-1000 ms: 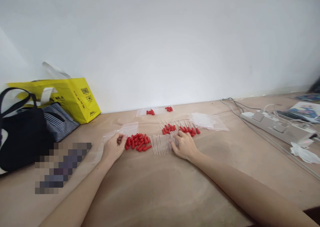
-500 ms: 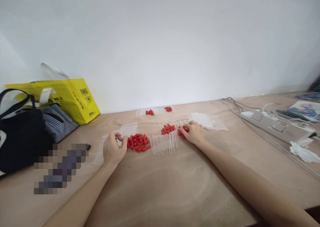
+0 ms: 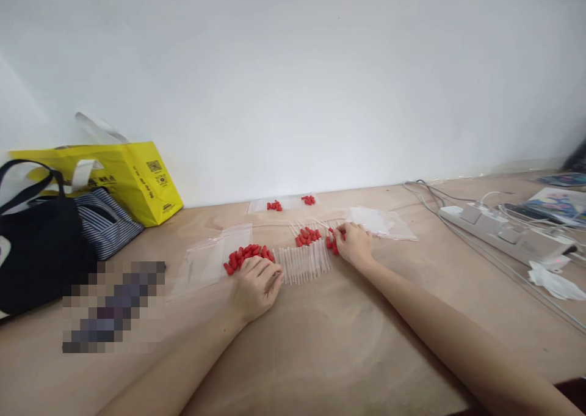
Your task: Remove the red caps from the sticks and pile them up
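My left hand (image 3: 255, 284) rests on the table with fingers curled, its fingertips at the near edge of a pile of small red caps (image 3: 245, 256) and beside a row of clear thin tubes (image 3: 303, 262). What it pinches, if anything, is hidden. My right hand (image 3: 353, 243) lies farther back, fingers closed over a cluster of capped tubes with red tips (image 3: 331, 243). Another small group of red-capped tubes (image 3: 308, 236) lies between the hands.
Empty clear zip bags lie at the left (image 3: 208, 258) and the right (image 3: 379, 222); one at the wall (image 3: 284, 204) holds a few red caps. A yellow bag (image 3: 123, 178) and dark tote (image 3: 41, 245) stand left. A power strip (image 3: 506, 234) with cables lies right.
My left hand moved right, from the clear bag to the near side of the red cap pile. My right hand went from the tube row back to the capped tubes and stays there.
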Available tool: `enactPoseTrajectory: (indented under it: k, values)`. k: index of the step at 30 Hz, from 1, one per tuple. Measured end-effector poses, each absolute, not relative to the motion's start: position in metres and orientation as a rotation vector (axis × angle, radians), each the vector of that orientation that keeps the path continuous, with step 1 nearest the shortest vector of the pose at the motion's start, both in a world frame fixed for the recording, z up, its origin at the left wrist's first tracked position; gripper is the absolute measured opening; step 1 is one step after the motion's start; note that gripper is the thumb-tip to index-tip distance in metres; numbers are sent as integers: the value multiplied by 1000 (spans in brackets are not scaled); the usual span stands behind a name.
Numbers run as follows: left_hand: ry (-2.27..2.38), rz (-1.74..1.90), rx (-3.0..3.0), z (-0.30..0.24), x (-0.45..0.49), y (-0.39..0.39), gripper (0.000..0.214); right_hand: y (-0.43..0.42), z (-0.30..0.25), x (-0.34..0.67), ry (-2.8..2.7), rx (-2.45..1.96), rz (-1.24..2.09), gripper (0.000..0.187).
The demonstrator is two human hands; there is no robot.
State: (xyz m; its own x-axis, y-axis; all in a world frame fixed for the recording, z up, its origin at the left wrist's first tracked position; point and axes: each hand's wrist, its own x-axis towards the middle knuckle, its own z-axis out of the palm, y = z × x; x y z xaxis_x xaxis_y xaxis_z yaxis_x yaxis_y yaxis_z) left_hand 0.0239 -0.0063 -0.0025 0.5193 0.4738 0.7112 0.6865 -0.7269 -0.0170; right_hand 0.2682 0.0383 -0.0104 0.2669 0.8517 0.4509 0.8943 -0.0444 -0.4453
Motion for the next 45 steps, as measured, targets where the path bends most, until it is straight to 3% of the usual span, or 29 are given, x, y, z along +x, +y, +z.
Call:
enactPoseTrajectory:
  k: [7,12,16,20,24,39,45]
  values:
    - [-1325,-1143,-2627,-1,65,-3,22,9,-18,246,-1419,-1430,325,33]
    - [-1706,-1480,-2745,3,105,11,33,-2,-22,225,-1485,-1315,425,35]
    - [-1652,-1436,-2676,9,94,15,25,-9,-13,235,-1664,-1315,132,28]
    - [-1325,-996,-2512,12,55,11,16,-11,-10,258,-1819,-1227,-361,20]
    - [-1047,-878,-2447,5,29,6,13,-8,-16,262,-2082,-1026,-580,25]
    - [-823,-916,-2364,-6,29,4,12,5,-28,235,-2174,-768,-633,32]
    - [-755,-883,-2351,-8,33,3,15,0,-28,230,-2176,-767,-656,23]
